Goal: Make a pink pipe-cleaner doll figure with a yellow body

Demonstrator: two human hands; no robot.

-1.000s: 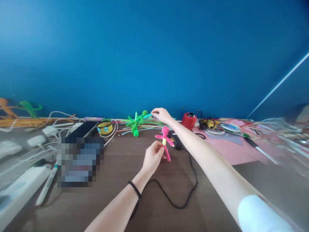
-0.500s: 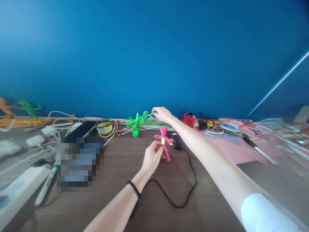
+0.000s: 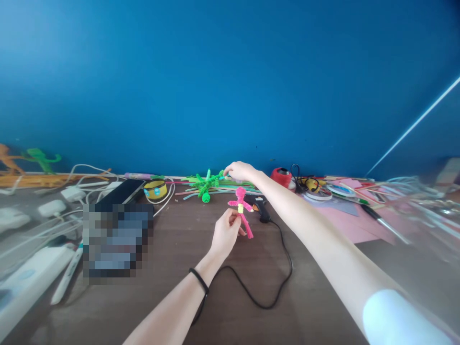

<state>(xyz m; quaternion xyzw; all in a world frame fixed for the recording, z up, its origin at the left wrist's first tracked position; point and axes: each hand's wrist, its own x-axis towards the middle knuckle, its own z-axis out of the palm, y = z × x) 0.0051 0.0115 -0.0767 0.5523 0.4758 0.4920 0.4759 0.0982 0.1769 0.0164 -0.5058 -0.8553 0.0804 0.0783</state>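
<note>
My left hand (image 3: 226,232) pinches a small pink pipe cleaner doll (image 3: 246,225) by its lower body. The doll has a pink coiled head, short arms and a yellow band round its middle, and stands upright above the table. At the back, my right hand (image 3: 241,171) is closed, its fingertips on a teal-green pipe cleaner (image 3: 227,178) beside a green pipe cleaner figure (image 3: 206,184). That figure lies on several loose coloured pipe cleaners (image 3: 190,194). My fingers partly hide the strand's end.
A black glue gun (image 3: 264,211) lies right of the doll, its cord looping forward. Phones (image 3: 120,194), a yellow tape roll (image 3: 156,190), white chargers and a power strip (image 3: 36,282) crowd the left. Red yarn (image 3: 281,177), pink paper (image 3: 345,223) and a brush (image 3: 383,221) lie right.
My right hand has dropped slightly lower and a little left. The green figure has shifted slightly right and tilted. My left hand still holds the pink doll, almost unmoved.
</note>
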